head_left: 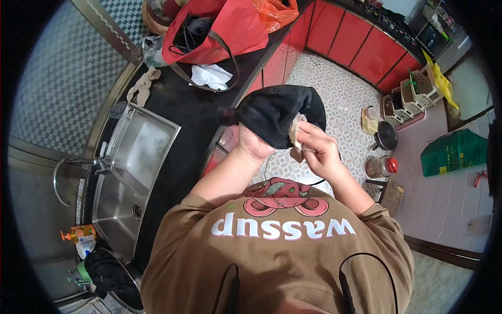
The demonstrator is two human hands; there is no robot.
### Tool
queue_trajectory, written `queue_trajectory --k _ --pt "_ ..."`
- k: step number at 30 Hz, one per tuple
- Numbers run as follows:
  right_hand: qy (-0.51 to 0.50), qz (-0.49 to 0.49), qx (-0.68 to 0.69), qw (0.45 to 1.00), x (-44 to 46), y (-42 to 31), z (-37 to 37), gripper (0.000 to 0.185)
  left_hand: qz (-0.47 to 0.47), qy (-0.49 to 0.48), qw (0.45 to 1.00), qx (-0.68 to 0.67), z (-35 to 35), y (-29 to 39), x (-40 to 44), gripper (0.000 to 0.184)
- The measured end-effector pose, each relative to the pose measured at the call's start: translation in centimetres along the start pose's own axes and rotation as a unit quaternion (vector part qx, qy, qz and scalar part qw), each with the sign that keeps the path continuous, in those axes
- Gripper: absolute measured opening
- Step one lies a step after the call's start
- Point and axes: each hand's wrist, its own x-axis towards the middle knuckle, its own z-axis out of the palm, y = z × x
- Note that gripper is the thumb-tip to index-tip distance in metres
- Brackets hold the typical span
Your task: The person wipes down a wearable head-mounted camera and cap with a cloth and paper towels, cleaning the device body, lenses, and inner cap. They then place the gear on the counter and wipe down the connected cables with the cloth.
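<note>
A black cap [274,110] is held up in front of my chest, over the patterned floor. My left hand [254,142] is under its left side, with the palm against the fabric and the fingers hidden behind it. On the right side, my right hand [320,149] has its fingers closed on a light beige cloth [297,133], which touches the cap's edge. Part of the cloth hangs below the fingers.
A steel sink [141,152] with a tap [99,166] is set in the black counter [183,136] at left. A red bag [235,36], a white cloth [210,76] and a beige rag [143,86] lie behind. White racks [413,99] and a pan [386,135] are at right.
</note>
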Motion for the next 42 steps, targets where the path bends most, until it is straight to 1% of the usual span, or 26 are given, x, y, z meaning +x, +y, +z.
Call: queue_trajectory --k 2,7,8,10,12,14,15,16,17,19,21,22,23,25,26,27,29,30,31,32,35,36,38,39,40,42 --pt "-0.013 0.013 0.027 0.999 -0.1 0.0 0.1 0.041 -0.041 0.020 0.995 -0.083 -0.5 0.8 -0.1 0.050" --pt "-0.027 0.040 0.096 0.994 -0.8 -0.1 -0.7 0.036 -0.029 0.010 0.999 -0.038 0.1 1.4 -0.7 0.052" --pt "-0.027 0.040 0.097 0.994 -1.1 -0.2 -1.2 0.036 -0.028 0.031 0.999 -0.019 1.0 1.4 -0.7 0.053" --pt "0.020 0.120 0.242 0.963 -1.6 -0.6 -2.8 0.032 -0.027 0.074 0.997 0.021 2.8 1.5 -0.5 0.055" --pt "0.075 0.270 0.307 0.909 -1.5 -2.2 -5.9 0.029 -0.027 0.073 0.997 0.018 3.5 1.5 -0.3 0.055" --pt "0.195 0.140 0.384 0.891 0.7 -3.6 -6.7 0.027 -0.030 0.072 0.997 0.007 4.0 1.2 -0.2 0.056" --pt "0.196 0.140 0.384 0.892 2.6 -4.5 -6.7 0.027 -0.031 0.072 0.997 0.006 4.2 0.9 0.0 0.056" --pt "0.194 0.053 0.206 0.958 4.9 -5.5 -6.3 0.029 -0.030 0.074 0.997 0.021 4.5 0.4 0.1 0.055" --pt "0.184 -0.036 0.019 0.982 6.8 -6.0 -5.4 0.031 -0.028 0.075 0.996 0.037 4.7 -0.2 0.3 0.054" --pt "0.058 -0.066 -0.176 0.980 8.9 -5.2 -2.2 0.038 -0.028 0.077 0.995 0.053 4.6 -0.8 0.3 0.052" --pt "0.048 -0.077 -0.228 0.969 8.3 -3.9 2.4 0.044 0.005 0.035 0.997 0.070 3.3 -0.9 0.0 0.050" --pt "0.050 -0.081 -0.229 0.969 7.6 -4.2 2.8 0.044 0.023 0.011 0.996 0.080 2.5 -0.8 -0.1 0.049" --pt "0.014 -0.106 -0.179 0.978 6.8 -4.6 3.1 0.042 0.025 0.008 0.996 0.083 0.7 -0.3 -0.5 0.049" --pt "-0.026 -0.125 -0.122 0.984 6.4 -4.7 3.3 0.040 -0.050 -0.012 0.984 -0.168 -4.7 0.5 -3.2 0.048" --pt "-0.036 -0.155 -0.147 0.976 6.7 -4.5 2.9 0.039 -0.086 -0.021 0.952 -0.293 -4.5 0.5 -3.7 0.048" --pt "-0.044 -0.185 -0.172 0.966 7.2 -4.0 2.3 0.038 -0.085 -0.020 0.952 -0.293 -4.4 0.2 -3.6 0.048" --pt "-0.052 -0.216 -0.199 0.954 8.1 -2.6 0.8 0.038 -0.017 0.010 0.998 -0.058 2.1 -1.2 -0.9 0.048" --pt "-0.002 -0.175 -0.248 0.953 8.6 -1.5 -0.1 0.039 0.017 0.022 0.998 0.063 3.8 -1.5 0.0 0.049" --pt "0.047 -0.132 -0.294 0.945 8.8 -0.8 -0.5 0.040 0.017 0.021 0.998 0.063 4.2 -1.6 0.2 0.049" --pt "0.047 -0.131 -0.295 0.945 8.5 -1.0 -0.2 0.040 0.019 0.045 0.996 0.075 4.5 -1.8 0.2 0.049" --pt "0.048 -0.119 -0.210 0.969 6.8 -2.6 1.5 0.043 0.022 0.091 0.991 0.099 4.0 -1.6 0.2 0.049" --pt "0.047 -0.119 -0.209 0.969 6.4 -2.7 1.5 0.043 0.004 0.031 0.994 0.106 2.5 -0.9 -0.2 0.049" --pt "-0.030 -0.171 -0.186 0.967 5.8 -2.9 1.7 0.046 -0.033 -0.086 0.988 0.121 0.8 0.3 -0.9 0.050" --pt "-0.066 -0.197 -0.175 0.962 5.7 -2.8 1.7 0.047 -0.034 -0.085 0.988 0.123 0.7 0.3 -0.9 0.050" --pt "-0.064 -0.195 -0.174 0.963 6.2 -1.7 1.2 0.047 -0.022 -0.045 0.993 0.111 1.6 -0.2 -0.6 0.050" --pt "0.077 -0.160 -0.208 0.962 8.2 1.2 -0.4 0.049 0.003 0.029 0.996 0.084 2.9 -1.2 0.2 0.050"
